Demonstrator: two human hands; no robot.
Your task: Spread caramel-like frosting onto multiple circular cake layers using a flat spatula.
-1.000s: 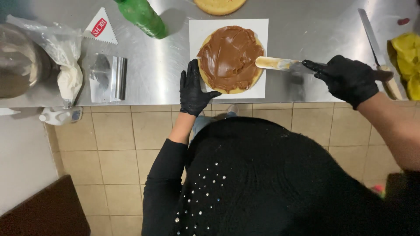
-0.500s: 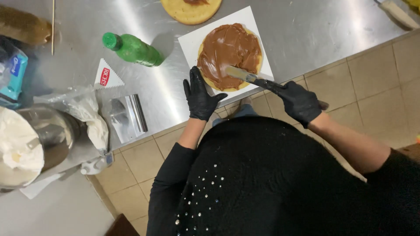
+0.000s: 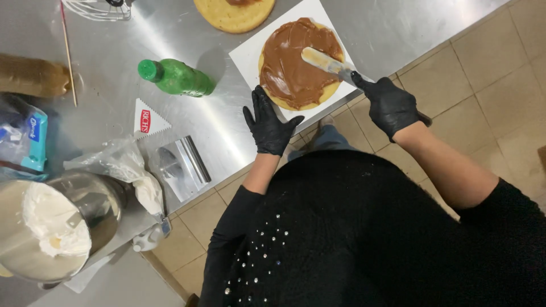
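- Stainless steel counter (image 3: 170,34) fills the upper part of the view, with beige tiled floor (image 3: 500,74) seen below its edge.
- A round sponge cake layer (image 3: 298,65), covered with brown chocolate spread, is set on a white square board (image 3: 250,57) close to the counter's front edge, within easy reach.
- The right hand (image 3: 392,105), in a black glove, is closed around the handle of a palette knife (image 3: 324,61); the blade is laid nearly flat on the spread, apparently so that it can be smoothed.
- The left hand (image 3: 270,125), also gloved in black, is spread open with fingers fanned, pressed flat at the board's near corner and touching the cake's edge, seemingly to steady it.
- A second, bare sponge layer (image 3: 233,12) is kept just beyond the board.
- A green bottle (image 3: 176,77) is laid on its side left of the board.
- A white toothed scraper (image 3: 149,118) and a metal bench scraper (image 3: 182,165) are placed nearer the edge.
- A metal mixing bowl (image 3: 51,227) with white cream stands at the far left, beside a plastic piping bag (image 3: 128,170).
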